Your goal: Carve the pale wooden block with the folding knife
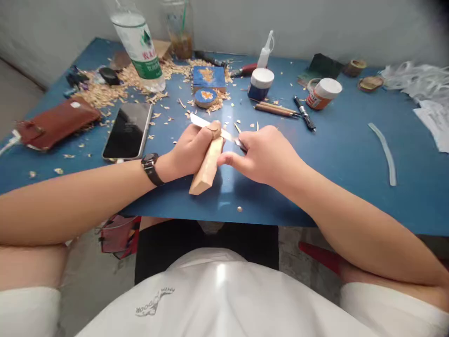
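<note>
My left hand (191, 150) grips a pale wooden block (206, 171) that slants down toward the table's near edge. A watch sits on that wrist. My right hand (264, 152) holds a carving knife (210, 127); its blade lies across the block's upper end and points left, past my left thumb. The knife's handle is hidden inside my right fist. Both hands hover just above the blue table (343, 154).
Wood shavings (105, 91) litter the far left. A phone (128, 130), a brown leather case (56, 122), a plastic bottle (138, 44), blue blocks (209, 77), two small jars (260, 83), carving tools (277, 110), a black pen (304, 113), papers (433, 117).
</note>
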Motion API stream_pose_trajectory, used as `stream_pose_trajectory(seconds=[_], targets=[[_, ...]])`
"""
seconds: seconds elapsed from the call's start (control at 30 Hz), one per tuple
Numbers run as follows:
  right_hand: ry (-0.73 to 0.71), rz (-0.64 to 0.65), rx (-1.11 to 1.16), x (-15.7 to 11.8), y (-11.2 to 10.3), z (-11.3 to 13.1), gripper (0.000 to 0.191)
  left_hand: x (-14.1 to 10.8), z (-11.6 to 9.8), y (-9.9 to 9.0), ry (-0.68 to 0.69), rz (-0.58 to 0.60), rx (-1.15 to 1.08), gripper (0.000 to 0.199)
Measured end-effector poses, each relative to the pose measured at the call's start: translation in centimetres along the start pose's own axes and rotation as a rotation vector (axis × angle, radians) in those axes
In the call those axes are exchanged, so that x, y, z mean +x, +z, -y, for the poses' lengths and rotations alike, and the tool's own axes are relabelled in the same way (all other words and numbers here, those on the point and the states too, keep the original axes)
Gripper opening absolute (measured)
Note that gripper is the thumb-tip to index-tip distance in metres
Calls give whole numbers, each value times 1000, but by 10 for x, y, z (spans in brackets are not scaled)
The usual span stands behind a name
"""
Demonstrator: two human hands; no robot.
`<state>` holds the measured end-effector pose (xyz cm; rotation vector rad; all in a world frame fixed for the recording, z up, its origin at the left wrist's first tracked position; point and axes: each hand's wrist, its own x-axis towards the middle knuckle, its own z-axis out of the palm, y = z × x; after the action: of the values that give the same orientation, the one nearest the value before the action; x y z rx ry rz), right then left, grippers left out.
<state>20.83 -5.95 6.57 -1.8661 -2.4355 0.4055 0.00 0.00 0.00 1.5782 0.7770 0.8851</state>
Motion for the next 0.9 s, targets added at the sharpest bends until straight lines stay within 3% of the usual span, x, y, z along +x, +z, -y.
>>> stream_pose_trajectory(seconds=[0.1,0.17,0.3,0.4,0.53,0.77,0.9], targets=[[21,-39,-12,2,-2,-1,74,-1,13,4,13,-48,-52,74],[-39,-34,-2,2,-5,-3,72,-1,17,7,-4,-35,-105,81],[-268,99,98,1,-10,-10,64,-3,12,10,-46,68,-166,90],[-346,148,175,1,-10,-15,61,-5,4,11,-27,151,-161,90],[-329,154,176,1,-7,-14,57,-6,3,9,38,185,-125,89],[-212,127,48,0,-8,-5,60,-2,14,5,20,190,-101,76],[-150,93,-31,0,-5,-3,68,-1,15,4,104,152,-2,58]])
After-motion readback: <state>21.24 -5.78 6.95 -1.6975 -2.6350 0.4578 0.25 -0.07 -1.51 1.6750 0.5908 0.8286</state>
